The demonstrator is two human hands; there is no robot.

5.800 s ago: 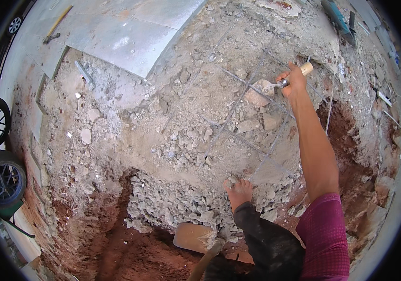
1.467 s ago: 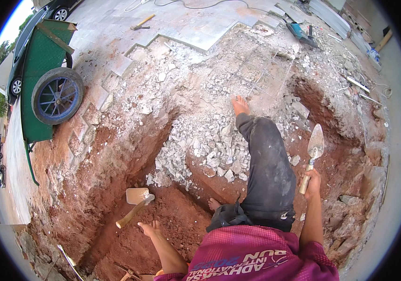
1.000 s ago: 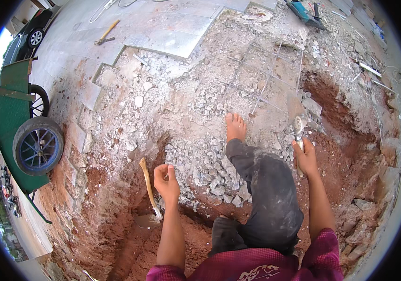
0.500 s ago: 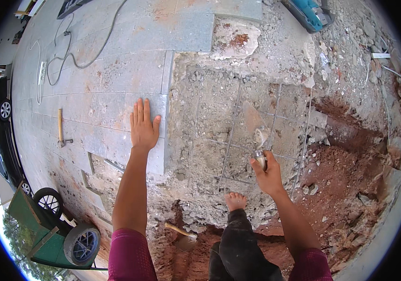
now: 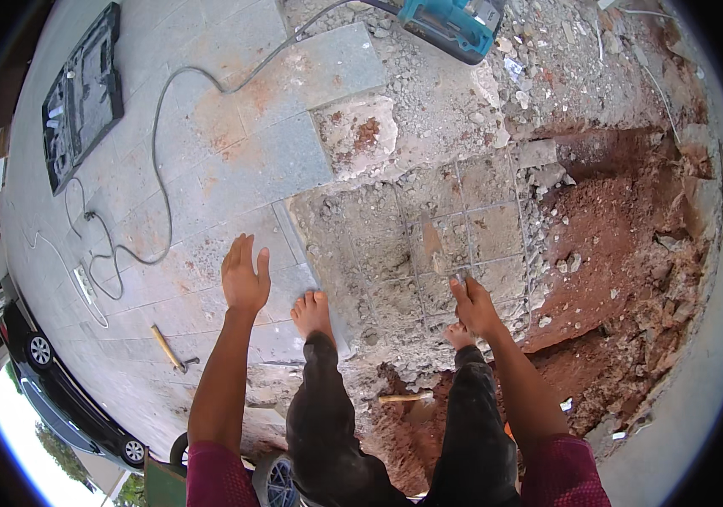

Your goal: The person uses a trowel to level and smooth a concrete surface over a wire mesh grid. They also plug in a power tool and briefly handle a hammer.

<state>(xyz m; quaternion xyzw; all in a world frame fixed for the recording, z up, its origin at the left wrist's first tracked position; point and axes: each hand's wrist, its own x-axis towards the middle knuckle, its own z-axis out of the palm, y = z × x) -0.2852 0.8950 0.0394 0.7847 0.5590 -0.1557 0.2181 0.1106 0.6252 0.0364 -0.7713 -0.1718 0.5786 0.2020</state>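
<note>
My left hand [image 5: 244, 277] hangs over the pale paving tiles [image 5: 196, 262], fingers apart and extended, holding nothing. To its right, my right hand [image 5: 474, 306] is closed on the handle of a trowel [image 5: 434, 247], whose blurred blade points forward over the broken concrete with exposed metal mesh [image 5: 492, 258]. One bare foot [image 5: 311, 314] stands at the edge of the tiles between my hands; the other foot [image 5: 459, 334] is partly hidden beside my right hand.
A teal power tool [image 5: 450, 25] lies on rubble, its cord looping past an open black case [image 5: 82, 93]. A hammer [image 5: 171, 351] lies on the tiles, a shovel [image 5: 399, 397] in the red trench [image 5: 581, 253]. A dark car [image 5: 65, 406] and green wheelbarrow [image 5: 163, 486] are at left.
I have climbed from the trench: one foot now reaches the tile edge. My left hand rose forward over the tiles. The trowel moved forward over the mesh in my right hand.
</note>
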